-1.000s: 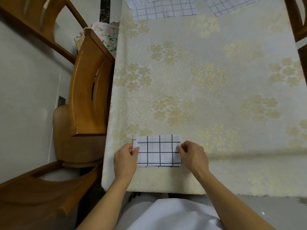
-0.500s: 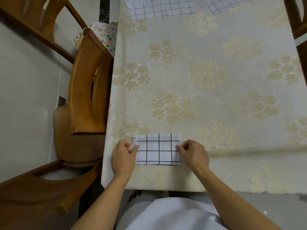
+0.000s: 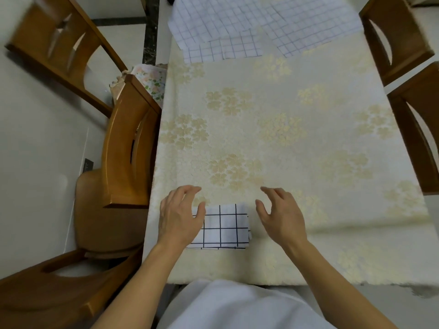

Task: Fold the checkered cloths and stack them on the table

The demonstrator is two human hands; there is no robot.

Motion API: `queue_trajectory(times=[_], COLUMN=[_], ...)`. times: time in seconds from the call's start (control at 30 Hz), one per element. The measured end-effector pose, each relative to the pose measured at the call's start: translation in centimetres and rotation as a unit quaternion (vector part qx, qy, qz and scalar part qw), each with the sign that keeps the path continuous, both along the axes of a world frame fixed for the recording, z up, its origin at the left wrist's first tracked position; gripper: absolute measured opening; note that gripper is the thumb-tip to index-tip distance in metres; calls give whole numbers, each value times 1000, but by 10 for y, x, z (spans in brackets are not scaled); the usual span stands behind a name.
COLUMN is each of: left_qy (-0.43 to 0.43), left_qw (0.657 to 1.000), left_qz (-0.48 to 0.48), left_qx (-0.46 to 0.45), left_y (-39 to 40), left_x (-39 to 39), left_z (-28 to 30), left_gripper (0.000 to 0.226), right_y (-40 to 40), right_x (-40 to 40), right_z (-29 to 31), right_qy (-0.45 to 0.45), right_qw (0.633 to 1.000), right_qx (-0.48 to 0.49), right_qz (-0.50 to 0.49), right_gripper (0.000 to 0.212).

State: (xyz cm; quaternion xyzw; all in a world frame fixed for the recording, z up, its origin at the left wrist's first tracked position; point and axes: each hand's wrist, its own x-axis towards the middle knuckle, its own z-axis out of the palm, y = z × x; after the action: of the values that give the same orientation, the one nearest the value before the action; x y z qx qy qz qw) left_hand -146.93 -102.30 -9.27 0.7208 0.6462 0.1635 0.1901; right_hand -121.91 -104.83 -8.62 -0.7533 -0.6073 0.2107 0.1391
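A folded white cloth with a black check [image 3: 224, 227] lies flat near the table's front edge. My left hand [image 3: 181, 216] hovers over its left part and hides that side; the fingers are spread and relaxed and hold nothing. Just right of the cloth, my right hand [image 3: 280, 213] is raised with loose, open fingers and is apart from it. Several unfolded checkered cloths [image 3: 251, 32] lie spread and overlapping at the table's far end.
The table wears a cream cloth with gold flowers [image 3: 285, 143]. Wooden chairs stand at the left [image 3: 123, 148] and right [image 3: 413, 129] sides. A floral cushion [image 3: 152, 83] sits on the left chair.
Both hands have let go of the folded cloth's side edges and lifted forward, fingers opening. The view has tilted up, showing more of the far cloths.
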Motion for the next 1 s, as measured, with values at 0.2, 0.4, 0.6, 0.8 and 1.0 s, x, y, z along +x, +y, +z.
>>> queue_trajectory(times=[0.2, 0.4, 0.6, 0.8, 1.0], left_qy=[33, 63, 52, 63, 37], left_qw=[994, 989, 988, 982, 966], left_qz=[-86, -119, -125, -170, -245], left_qx=[61, 63, 69, 61, 76], left_y=[10, 4, 3, 3, 1], left_x=[15, 31, 38, 46, 65], left_z=[30, 52, 65, 61, 50], left_gripper=[53, 56, 55, 53, 49], right_y=[3, -6, -17, -31, -65], right_x=[5, 3, 5, 9, 17], right_z=[24, 33, 43, 47, 43], right_qy=[-49, -88, -103, -121, -141], right_qw=[988, 985, 983, 983, 981], right_qx=[137, 136, 145, 139, 119], right_qz=[43, 52, 39, 3, -61], right_gripper=[46, 55, 56, 54, 53])
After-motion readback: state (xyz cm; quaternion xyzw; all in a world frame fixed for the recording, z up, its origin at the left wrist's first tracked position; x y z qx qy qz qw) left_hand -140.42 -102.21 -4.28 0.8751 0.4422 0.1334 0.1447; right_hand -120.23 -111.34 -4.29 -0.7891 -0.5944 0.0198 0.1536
